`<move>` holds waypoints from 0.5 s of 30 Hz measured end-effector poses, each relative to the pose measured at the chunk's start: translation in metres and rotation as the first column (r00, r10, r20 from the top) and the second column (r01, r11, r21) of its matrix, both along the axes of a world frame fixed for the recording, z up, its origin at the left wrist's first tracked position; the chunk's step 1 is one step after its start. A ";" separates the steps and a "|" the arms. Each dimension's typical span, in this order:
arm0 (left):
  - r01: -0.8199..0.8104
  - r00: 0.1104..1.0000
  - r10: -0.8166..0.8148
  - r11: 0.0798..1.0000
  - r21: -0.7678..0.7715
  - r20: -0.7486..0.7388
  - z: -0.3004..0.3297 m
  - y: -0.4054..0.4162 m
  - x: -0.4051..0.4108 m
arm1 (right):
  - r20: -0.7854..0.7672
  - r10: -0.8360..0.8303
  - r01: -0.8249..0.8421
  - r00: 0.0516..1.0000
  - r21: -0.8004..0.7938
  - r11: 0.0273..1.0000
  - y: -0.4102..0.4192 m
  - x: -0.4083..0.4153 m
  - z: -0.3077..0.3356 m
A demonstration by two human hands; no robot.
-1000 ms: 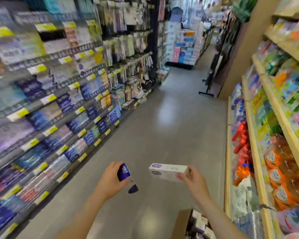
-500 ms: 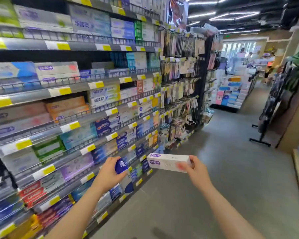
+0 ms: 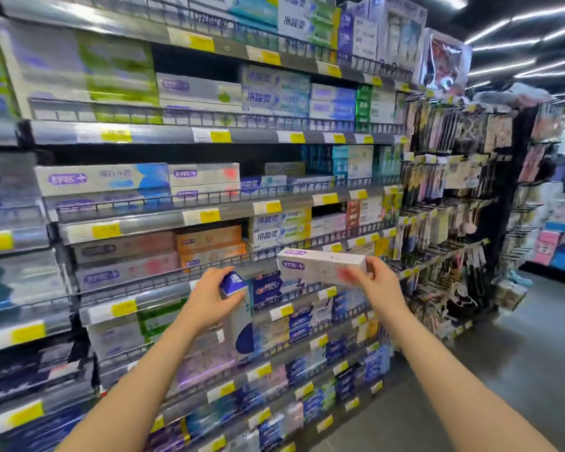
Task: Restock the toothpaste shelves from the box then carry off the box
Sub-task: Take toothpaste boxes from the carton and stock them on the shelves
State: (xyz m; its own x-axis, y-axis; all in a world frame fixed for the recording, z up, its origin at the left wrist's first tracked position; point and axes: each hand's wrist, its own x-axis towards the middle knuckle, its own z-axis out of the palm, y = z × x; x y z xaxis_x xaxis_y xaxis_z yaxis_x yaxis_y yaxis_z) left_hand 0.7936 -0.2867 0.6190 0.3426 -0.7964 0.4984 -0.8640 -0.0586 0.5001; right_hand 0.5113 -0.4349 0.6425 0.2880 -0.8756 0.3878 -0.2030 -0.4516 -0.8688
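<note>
Both hands now raised to mid-shelf height, view swung off the aisle floor onto the toothpaste shelves (image 3: 209, 213). Right hand (image 3: 380, 283) pinches white toothpaste carton (image 3: 320, 265) by its right end, long axis lying left-right, parallel to the shelf edge, at centre frame. Left hand (image 3: 209, 300) grips blue-ended carton (image 3: 234, 283) upright. Matching white cartons sit upper left, nearer the left hand. Grey shop floor lower right; box out of view.

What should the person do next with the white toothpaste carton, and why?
Probably lift it to the shelf with matching white, purple-logo cartons and slide it in. The right hand grips the white carton in front of the shelves, not yet placed; the left hand holds a blue-ended carton.
</note>
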 end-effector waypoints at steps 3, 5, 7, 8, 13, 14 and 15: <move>-0.083 0.996 0.085 0.994 -0.069 0.022 0.018 -0.018 0.019 | -0.002 0.087 -0.087 0.996 -0.067 0.994 -0.039 0.028 0.031; -0.140 0.990 0.142 0.984 -0.110 0.009 0.030 -0.027 0.030 | 0.012 0.138 -0.136 0.990 -0.093 0.986 -0.066 0.047 0.050; -0.202 0.979 0.205 0.968 -0.152 0.003 0.042 -0.035 0.041 | 0.041 0.203 -0.197 0.978 -0.115 0.974 -0.086 0.067 0.070; -0.234 0.971 0.239 0.956 -0.174 0.008 0.048 -0.038 0.046 | 0.063 0.234 -0.225 0.970 -0.135 0.965 -0.094 0.077 0.079; -0.329 0.939 0.341 0.922 -0.207 0.028 0.075 -0.052 0.066 | 0.138 0.311 -0.285 0.940 -0.178 0.942 -0.128 0.127 0.109; -0.335 0.935 0.352 0.918 -0.211 0.043 0.079 -0.054 0.071 | 0.164 0.318 -0.290 0.934 -0.170 0.942 -0.136 0.137 0.112; -0.337 0.932 0.357 0.916 -0.219 0.059 0.084 -0.057 0.076 | 0.188 0.319 -0.291 0.929 -0.163 0.943 -0.143 0.144 0.115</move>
